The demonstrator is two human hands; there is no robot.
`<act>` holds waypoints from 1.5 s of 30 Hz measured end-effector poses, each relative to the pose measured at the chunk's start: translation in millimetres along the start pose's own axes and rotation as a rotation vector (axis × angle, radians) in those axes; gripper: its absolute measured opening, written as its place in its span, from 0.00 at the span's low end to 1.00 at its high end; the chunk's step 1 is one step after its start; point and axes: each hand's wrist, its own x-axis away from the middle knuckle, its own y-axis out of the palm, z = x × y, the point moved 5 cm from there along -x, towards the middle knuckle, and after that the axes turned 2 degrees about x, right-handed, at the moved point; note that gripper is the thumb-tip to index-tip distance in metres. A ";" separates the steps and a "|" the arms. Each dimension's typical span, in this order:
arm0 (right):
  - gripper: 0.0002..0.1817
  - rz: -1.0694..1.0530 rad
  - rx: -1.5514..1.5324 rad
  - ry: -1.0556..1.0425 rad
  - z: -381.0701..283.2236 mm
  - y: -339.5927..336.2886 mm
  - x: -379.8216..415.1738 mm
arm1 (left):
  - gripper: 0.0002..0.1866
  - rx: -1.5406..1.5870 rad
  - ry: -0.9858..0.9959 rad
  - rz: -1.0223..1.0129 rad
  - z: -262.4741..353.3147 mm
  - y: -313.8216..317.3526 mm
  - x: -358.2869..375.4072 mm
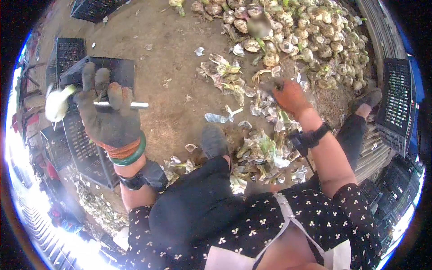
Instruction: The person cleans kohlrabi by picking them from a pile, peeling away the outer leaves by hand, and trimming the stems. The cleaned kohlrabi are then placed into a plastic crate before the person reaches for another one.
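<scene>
My left hand point(110, 112), in a dirt-darkened glove, is raised at the left. Two of its fingers curl over a slim, pale, knife-like tool point(140, 105), while others stretch out. Just beyond those fingers a white peeled bulb point(57, 104) with a green stem end appears in mid-air, blurred and apart from the hand. My right hand point(290, 96), in an orange glove with dark fingers, reaches low over loose skins point(270, 108) beside the bulb heap. Its fingers are smeared, so I cannot see whether they grip anything.
A large heap of unpeeled, soil-stained bulbs point(324, 36) lies at the upper right. Black plastic crates point(90, 153) stand at the left, with another crate point(396, 99) at the right. Peeled leaves and skins point(263, 150) litter the dirt floor point(157, 63) around my feet.
</scene>
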 end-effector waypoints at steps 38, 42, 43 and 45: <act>0.28 0.467 -0.153 -0.377 -0.4 -28.9 48.8 | 0.09 -1.143 -0.627 -0.375 -236.0 31.6 14.7; 0.32 0.038 -0.919 -0.355 20.7 -17.4 44.0 | 0.11 -0.998 -0.701 -0.435 -230.3 36.3 15.5; 0.31 0.146 -0.720 -0.383 19.4 -24.3 49.9 | 0.11 -0.995 -0.702 -0.433 -228.0 38.2 15.3; 0.31 0.252 -0.519 -0.413 16.4 -28.6 56.6 | 0.12 -1.065 -0.701 -0.569 -226.7 45.0 16.1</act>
